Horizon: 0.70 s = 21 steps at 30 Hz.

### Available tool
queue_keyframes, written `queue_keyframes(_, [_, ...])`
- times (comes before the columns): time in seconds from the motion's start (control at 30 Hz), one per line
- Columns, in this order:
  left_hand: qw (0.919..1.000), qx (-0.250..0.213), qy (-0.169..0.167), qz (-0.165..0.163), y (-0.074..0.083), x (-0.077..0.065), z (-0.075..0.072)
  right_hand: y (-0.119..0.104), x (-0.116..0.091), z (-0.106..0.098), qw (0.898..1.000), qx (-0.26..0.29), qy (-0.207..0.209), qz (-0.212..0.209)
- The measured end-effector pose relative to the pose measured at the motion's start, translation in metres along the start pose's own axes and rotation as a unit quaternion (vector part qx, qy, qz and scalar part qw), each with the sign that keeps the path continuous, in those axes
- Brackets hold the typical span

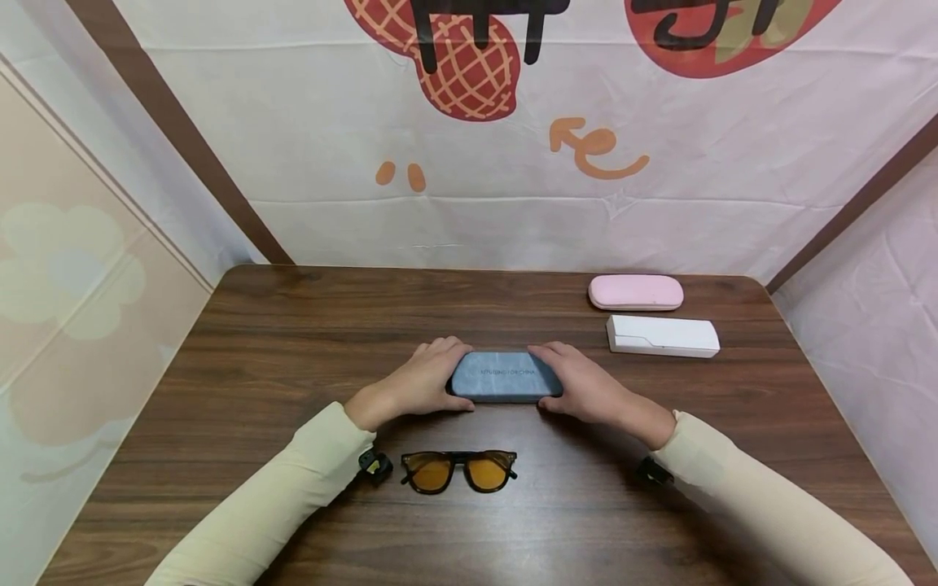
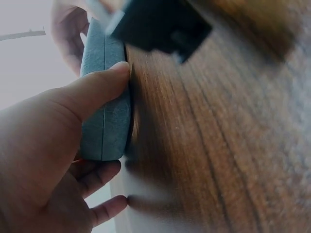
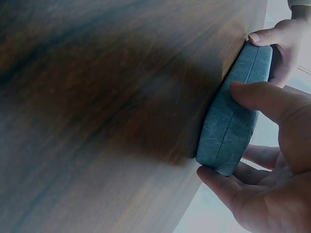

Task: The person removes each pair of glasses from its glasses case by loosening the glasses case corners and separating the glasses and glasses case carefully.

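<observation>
A blue-grey glasses case [image 1: 506, 377], its lid down and small lettering on top, lies on the wooden table between both hands. The left hand [image 1: 434, 376] grips its left end, thumb along the near side and fingers round the end. At the opposite end the right hand [image 1: 582, 384] holds the case in the same way. In the left wrist view a seam runs along the side of the case [image 2: 104, 116], under the thumb. The right wrist view shows the right thumb pressed on the side of the case [image 3: 228, 126]. Glasses [image 1: 459, 471] with amber lenses and dark frames lie nearer the person.
At the back right of the table [image 1: 308, 325] lie a pink glasses case [image 1: 636, 292] and, just in front of it, a white oblong case [image 1: 663, 336]. A printed cloth [image 1: 469, 232] hangs behind the table's far edge.
</observation>
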<state>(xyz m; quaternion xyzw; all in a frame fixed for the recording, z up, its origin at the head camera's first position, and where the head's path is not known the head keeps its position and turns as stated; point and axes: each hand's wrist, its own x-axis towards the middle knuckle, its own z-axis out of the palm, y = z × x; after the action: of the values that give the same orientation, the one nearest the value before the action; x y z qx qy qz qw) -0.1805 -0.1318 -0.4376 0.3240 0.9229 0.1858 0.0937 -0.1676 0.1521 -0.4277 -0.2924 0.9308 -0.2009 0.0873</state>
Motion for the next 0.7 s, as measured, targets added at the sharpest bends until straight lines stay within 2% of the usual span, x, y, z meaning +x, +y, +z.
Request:
queue_keyframes(0.37, [1.0, 0.002, -0.003, 0.003, -0.003, 0.0, -0.005, -0.003, 0.003, -0.003, 1.0, -0.006, 0.003, -0.002])
queue_keyframes(0.7, [0.9998, -0.015, -0.007, 0.007, -0.014, -0.002, -0.022, -0.008, 0.016, -0.01, 0.999, -0.001, 0.017, -0.027])
